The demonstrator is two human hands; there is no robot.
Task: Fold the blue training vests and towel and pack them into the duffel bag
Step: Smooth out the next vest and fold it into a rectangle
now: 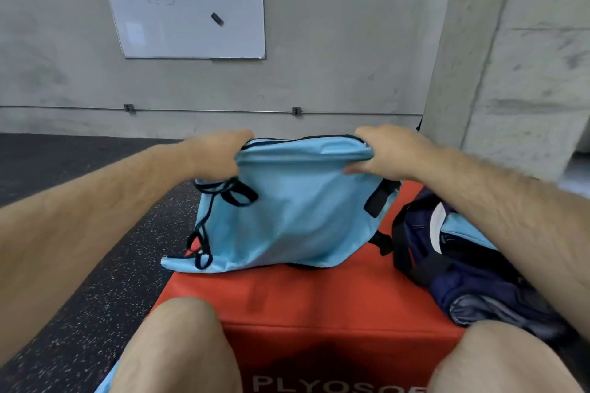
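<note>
Gripping top edge of blue vest (287, 217): left hand (220, 153) and right hand (386, 153), fingers curled.

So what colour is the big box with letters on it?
The box is orange-red; the head view shows it best.

The vest (287, 217) is thin matte light-blue cloth with dark trim. The plyo box (303, 297) under it looks like smooth red vinyl, slight sheen. On the box, the duffel bag (463, 265) is navy cloth. The floor (111, 249) beside the box is speckled and rubbery-looking, and the wall (351, 41) behind it is rough concrete.
</note>
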